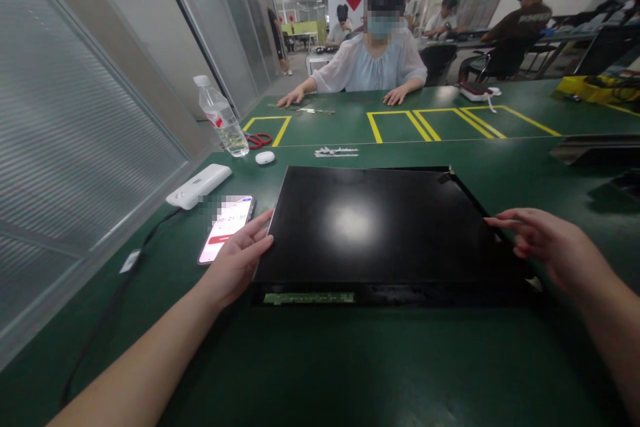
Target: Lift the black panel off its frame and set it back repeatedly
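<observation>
A large black glossy display panel (375,227) lies flat on the green table (320,360) in front of me, with a thin green circuit strip (309,297) along its near edge. My left hand (240,260) rests against the panel's left edge, fingers stretched out along it. My right hand (550,243) is at the panel's right edge, fingers extended and slightly curled, touching or just above the rim. Neither hand holds anything.
A phone (226,227), a white power bank (199,185) with cable, a water bottle (223,118), red scissors (259,140) and a white earbud case (265,157) sit at the left. A person (373,57) sits opposite, hands on the table. Yellow floor-tape boxes (430,121) mark the far side.
</observation>
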`<action>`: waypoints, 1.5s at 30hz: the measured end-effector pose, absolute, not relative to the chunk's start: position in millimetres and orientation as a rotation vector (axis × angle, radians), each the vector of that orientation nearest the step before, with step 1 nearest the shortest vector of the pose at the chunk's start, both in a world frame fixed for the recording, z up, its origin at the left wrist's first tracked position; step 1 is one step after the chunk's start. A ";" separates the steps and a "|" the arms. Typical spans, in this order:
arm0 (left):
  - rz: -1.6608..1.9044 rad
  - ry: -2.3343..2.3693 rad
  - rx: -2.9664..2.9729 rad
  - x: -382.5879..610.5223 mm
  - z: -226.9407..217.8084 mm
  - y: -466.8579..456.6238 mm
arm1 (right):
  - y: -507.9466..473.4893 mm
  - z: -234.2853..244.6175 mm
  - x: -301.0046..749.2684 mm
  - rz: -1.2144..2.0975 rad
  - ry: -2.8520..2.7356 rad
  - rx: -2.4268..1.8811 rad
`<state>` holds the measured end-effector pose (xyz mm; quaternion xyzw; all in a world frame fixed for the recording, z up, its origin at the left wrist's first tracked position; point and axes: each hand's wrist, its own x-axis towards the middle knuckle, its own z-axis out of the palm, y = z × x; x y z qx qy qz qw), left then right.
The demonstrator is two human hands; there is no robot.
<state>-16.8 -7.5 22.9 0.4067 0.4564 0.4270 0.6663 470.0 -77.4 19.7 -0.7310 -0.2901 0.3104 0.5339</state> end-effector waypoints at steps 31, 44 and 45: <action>0.882 1.019 1.005 -13.0 29.7 -9.6 | -76.0 5.4 494.7 0.390 -1.232 -2.277; 0.902 1.080 0.980 -14.9 26.1 -12.2 | -68.9 -12.8 511.7 0.395 -1.438 -2.290; 0.896 1.087 0.971 -14.8 26.6 -12.0 | -68.9 -13.1 511.7 0.394 -1.441 -2.288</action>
